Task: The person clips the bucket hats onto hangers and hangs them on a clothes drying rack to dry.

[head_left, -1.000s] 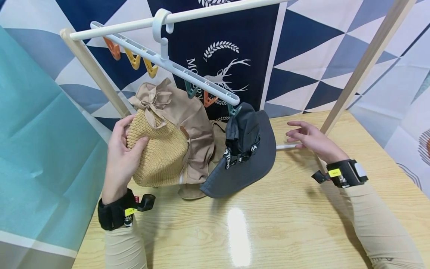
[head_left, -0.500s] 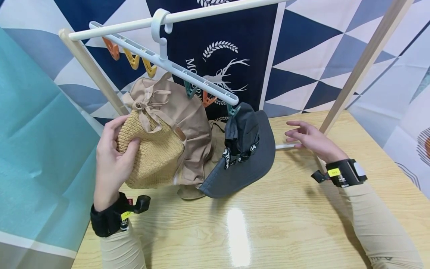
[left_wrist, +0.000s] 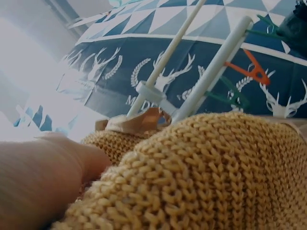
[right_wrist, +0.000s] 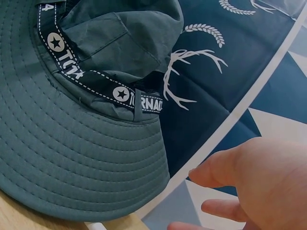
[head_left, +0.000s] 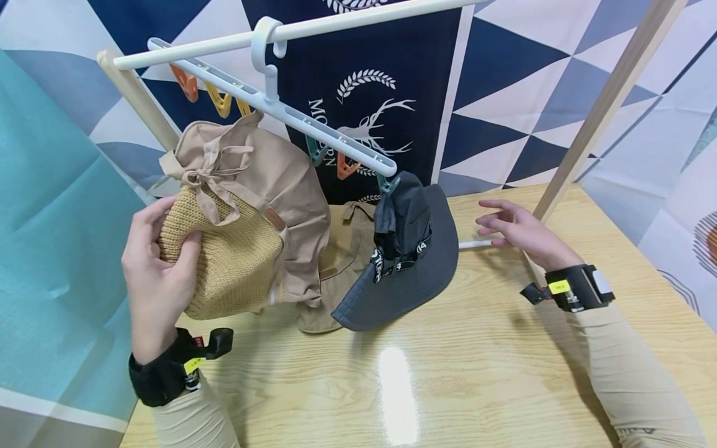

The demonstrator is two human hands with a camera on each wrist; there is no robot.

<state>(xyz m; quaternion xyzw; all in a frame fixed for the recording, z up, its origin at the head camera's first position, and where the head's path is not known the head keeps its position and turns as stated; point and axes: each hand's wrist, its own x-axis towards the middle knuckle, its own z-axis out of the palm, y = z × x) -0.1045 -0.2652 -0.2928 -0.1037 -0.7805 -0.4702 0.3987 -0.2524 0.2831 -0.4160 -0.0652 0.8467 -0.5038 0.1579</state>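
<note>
My left hand (head_left: 162, 261) grips a tan sun hat (head_left: 235, 261) by its woven crown, thumb on the near side and fingers behind. The hat has a beige cloth brim and a tied bow, and its upper edge overlaps a yellow clip in the head view. In the left wrist view the knitted crown (left_wrist: 216, 172) fills the foreground. A dark grey bucket hat (head_left: 414, 267) hangs from a green clip (head_left: 388, 183) at the hanger's near end. To the right of it, my right hand (head_left: 518, 231) is held with loosely bent fingers and nothing in them.
A white hanger (head_left: 325, 129) with orange, yellow and green clips hooks over a white rail (head_left: 358, 22) on wooden posts (head_left: 610, 112). Behind the grey hat, another beige hat (head_left: 336, 280) shows near the wooden table (head_left: 313, 386). Patterned cloth stands behind.
My left hand has carried the tan hat to the left, uncovering more of the beige hat behind. The right hand and the grey hat have hardly moved.
</note>
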